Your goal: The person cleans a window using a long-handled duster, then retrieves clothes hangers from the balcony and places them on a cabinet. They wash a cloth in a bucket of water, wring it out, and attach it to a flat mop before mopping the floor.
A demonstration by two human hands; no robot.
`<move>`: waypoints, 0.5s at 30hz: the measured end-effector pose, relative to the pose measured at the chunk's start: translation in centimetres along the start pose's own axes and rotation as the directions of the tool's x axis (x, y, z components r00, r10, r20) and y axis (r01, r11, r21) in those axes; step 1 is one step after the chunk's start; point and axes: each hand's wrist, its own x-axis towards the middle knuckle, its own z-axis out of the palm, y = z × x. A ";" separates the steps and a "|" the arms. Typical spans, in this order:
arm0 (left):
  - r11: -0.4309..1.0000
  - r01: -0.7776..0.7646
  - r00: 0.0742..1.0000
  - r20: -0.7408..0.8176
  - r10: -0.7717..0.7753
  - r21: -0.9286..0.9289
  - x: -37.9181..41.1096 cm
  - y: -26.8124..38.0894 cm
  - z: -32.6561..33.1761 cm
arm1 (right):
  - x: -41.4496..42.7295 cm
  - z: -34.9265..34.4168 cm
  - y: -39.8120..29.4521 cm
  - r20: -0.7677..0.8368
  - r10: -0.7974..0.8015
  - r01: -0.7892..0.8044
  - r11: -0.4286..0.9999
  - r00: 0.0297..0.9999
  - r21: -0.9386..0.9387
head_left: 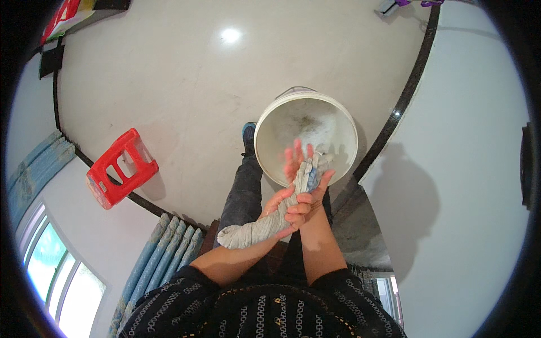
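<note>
A long twisted off-white cloth (253, 232) with a blue-grey patch runs slantwise through both hands. My left hand (293, 211) has its fingers wrapped round the middle of it. Further along, my right hand (315, 194) is turned palm up with the cloth lying across it. Its blurred fingers are extended and apart, and its thumb points out to the right. One end of the cloth hangs towards my left forearm, while the other end is over a white plastic bucket (306, 101). The bucket stands on the floor and has a dark smudge inside.
A red plastic stool (122, 169) lies on its side on the tiled floor (177, 84), left of my leg. Blue curtains (162, 249) and a window (59, 270) are at the lower left. A white wall (456, 148) with dark skirting (401, 105) rises on the right.
</note>
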 end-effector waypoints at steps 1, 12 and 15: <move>0.996 0.025 1.000 0.019 -0.023 -0.090 -0.1 -0.5 0.4 | 0.5 0.4 -0.1 0.018 -0.029 0.030 0.996 0.999 -0.080; 0.981 -0.014 0.982 -0.184 0.050 0.194 0.3 1.2 1.3 | 1.0 1.1 -4.0 -0.339 -0.138 -0.161 0.676 0.931 -0.719; 0.711 0.148 0.932 -0.337 0.132 0.688 0.8 2.0 1.3 | 2.2 0.5 -4.6 -0.399 -0.124 -0.287 0.509 0.909 -0.812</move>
